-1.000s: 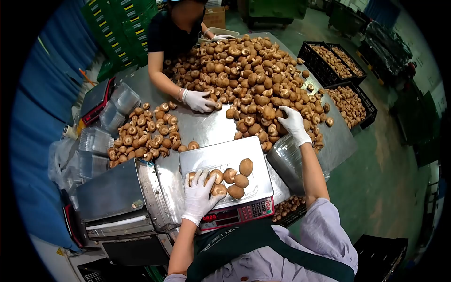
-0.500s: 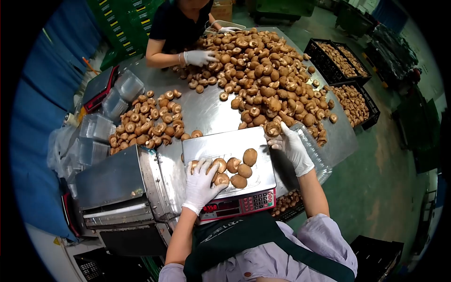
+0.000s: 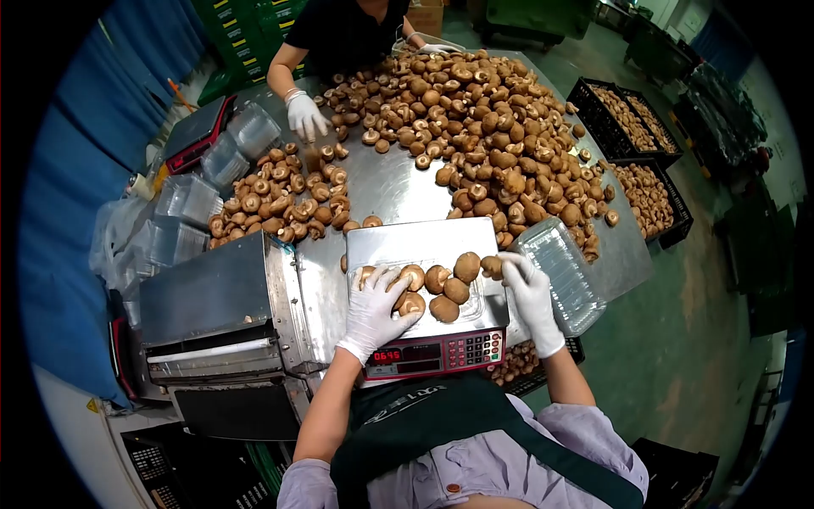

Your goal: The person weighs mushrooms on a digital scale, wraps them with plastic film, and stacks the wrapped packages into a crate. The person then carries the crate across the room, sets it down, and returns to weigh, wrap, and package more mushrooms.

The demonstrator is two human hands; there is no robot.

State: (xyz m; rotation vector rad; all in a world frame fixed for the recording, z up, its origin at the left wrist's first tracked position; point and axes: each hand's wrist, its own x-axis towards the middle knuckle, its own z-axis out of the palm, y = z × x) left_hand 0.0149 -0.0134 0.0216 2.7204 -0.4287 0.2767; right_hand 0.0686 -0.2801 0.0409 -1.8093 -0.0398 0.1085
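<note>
My left hand (image 3: pixel 373 314), in a white glove, rests with its fingers spread over mushrooms at the left of the scale's metal plate (image 3: pixel 424 240). Several brown mushrooms (image 3: pixel 443 308) lie beside it in a clear tray on the plate. At the plate's right edge my right hand (image 3: pixel 532 297), also gloved, has its fingertips closed on a mushroom (image 3: pixel 491 267). The red scale's display (image 3: pixel 397 355) is lit below the plate. An empty clear tray (image 3: pixel 555 276) lies just right of my right hand.
A large mushroom pile (image 3: pixel 500 127) covers the table's far part, with a smaller heap (image 3: pixel 288 199) at left. A co-worker's gloved hand (image 3: pixel 305 115) is above that heap. Clear trays (image 3: pixel 186 200) and a metal machine (image 3: pixel 208 288) stand left. Black crates (image 3: pixel 649 199) hold mushrooms at right.
My right hand has moved from the pile to the plate's right edge with a mushroom. My left hand stays over the mushrooms. The co-worker's hand has moved left to the smaller heap.
</note>
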